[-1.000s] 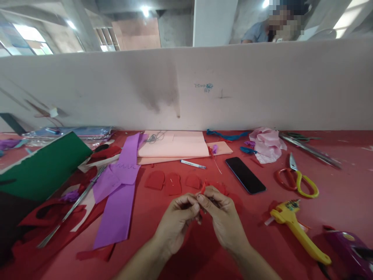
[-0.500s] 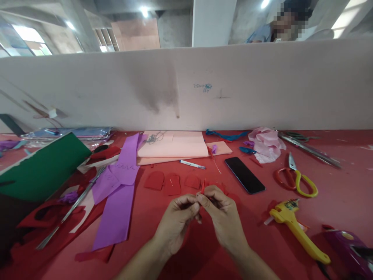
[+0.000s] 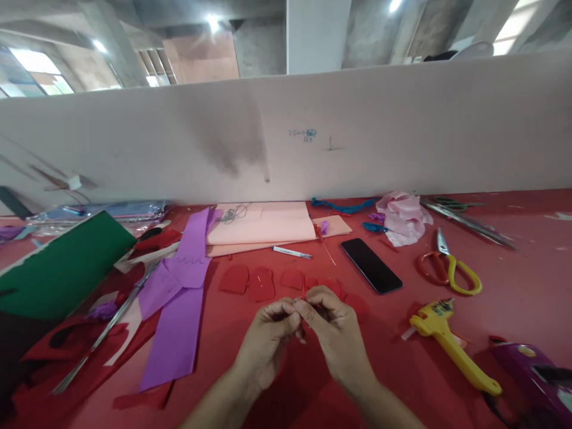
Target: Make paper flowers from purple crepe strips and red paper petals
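My left hand and my right hand meet above the red table, fingertips pinched together on a small red paper piece that pokes up between them. Most of that piece is hidden by my fingers. Just beyond my hands lie three cut red petal shapes flat on the table, and more red scraps sit behind my right hand.
A black phone, white pen, peach paper sheets, purple paper strips and green sheet lie around. Red-and-yellow scissors, a yellow glue gun, a purple tool and pink tissue are at right. A white partition closes the back.
My hands stay pinched on the red piece with only slight finger shifts. The view has tilted a little, and the person behind the partition is out of sight now.
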{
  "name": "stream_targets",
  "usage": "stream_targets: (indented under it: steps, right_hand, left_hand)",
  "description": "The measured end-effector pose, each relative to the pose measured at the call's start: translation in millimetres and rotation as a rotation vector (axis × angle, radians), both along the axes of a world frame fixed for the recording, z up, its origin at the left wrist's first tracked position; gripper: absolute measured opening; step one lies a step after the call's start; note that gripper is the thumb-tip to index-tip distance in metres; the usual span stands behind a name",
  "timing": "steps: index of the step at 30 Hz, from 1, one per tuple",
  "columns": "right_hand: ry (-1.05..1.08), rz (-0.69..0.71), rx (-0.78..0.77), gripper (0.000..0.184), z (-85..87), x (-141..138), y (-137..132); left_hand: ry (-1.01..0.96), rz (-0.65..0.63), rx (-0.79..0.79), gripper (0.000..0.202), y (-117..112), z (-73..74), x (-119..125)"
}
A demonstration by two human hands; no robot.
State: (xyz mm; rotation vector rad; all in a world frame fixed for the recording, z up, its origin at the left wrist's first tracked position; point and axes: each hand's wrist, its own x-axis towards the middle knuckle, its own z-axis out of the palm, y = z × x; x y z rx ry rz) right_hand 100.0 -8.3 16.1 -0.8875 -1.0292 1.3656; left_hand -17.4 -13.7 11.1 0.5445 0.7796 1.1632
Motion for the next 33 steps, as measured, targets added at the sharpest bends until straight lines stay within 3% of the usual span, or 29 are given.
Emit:
stream_targets:
  steps: [9,33]
  right_hand:
    - [-0.040,-0.003,-0.004,0.010,-0.9,3.8,1.7]
    - [-0.043,0.045,0.035,0.013,-3.8,6.5,4.6]
  left_hand:
    - [-0.012,-0.009,-0.051,0.024,1.0,4.7,-3.2]
    - [-0.182,-0.084,-0.200,0.027,3.3,2.1,-4.2]
